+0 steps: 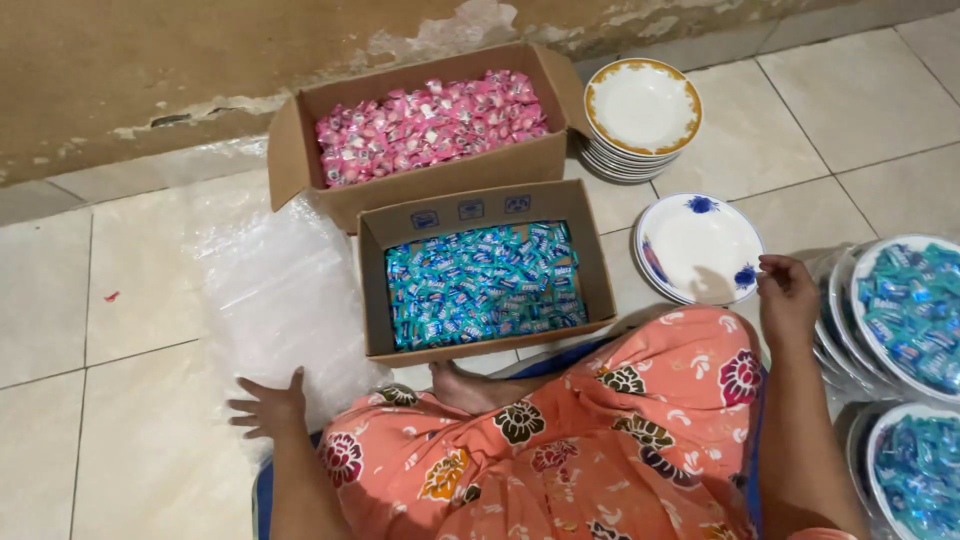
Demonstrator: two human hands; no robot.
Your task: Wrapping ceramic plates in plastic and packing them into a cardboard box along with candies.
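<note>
My left hand (268, 408) lies flat with fingers spread on a sheet of clear plastic (275, 290) on the tiled floor. My right hand (787, 295) grips the near edge of an empty white plate with blue flowers (697, 246). Between my hands, in front of my knees, stands a cardboard box of blue-wrapped candies (480, 283). Behind it sits a second cardboard box filled with pink-wrapped candies (432, 122).
A stack of white gold-rimmed plates (641, 112) stands beside the pink box. At the right edge, plates heaped with blue candies (912, 305) are wrapped in plastic, another (915, 470) below. A peeling wall (150, 70) runs behind. My orange floral skirt (560, 440) covers my lap.
</note>
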